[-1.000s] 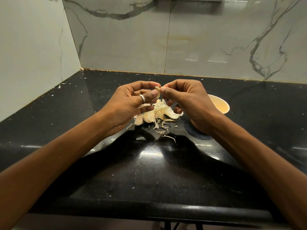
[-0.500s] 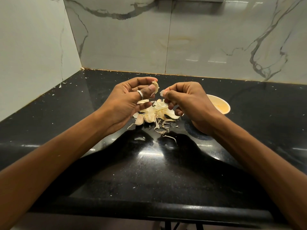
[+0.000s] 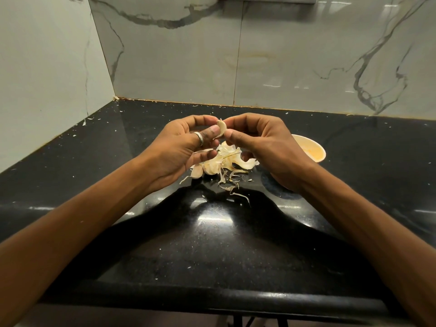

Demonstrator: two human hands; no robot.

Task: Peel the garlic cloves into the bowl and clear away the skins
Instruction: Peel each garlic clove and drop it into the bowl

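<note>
Garlic clove (image 3: 221, 129): held in the air above the counter (image 3: 212, 244), between the two hands, with a bit of skin sticking up at its top
Left hand (image 3: 179, 147): thumb and fingers (image 3: 213, 132) curled and pinching the clove from the left; a ring (image 3: 199, 138) sits on the thumb
Right hand (image 3: 266, 147): thumb and forefinger pinching the same clove from the right, the other fingers curled under the palm
Skins (image 3: 224, 161): a loose pale heap on the counter directly below the hands, with thin strips trailing towards the near edge; another clove (image 3: 197, 171) lies at the heap's left edge
Bowl (image 3: 315, 151): small, light-coloured, standing on the counter just right of the heap and behind the right hand, which hides its near side
Bowl contents: the part of the inside that shows is yellow-orange; cannot tell what lies in it
Counter: black and glossy, dotted with small pale flecks, set in a corner of marbled wall (image 3: 283, 55)
</note>
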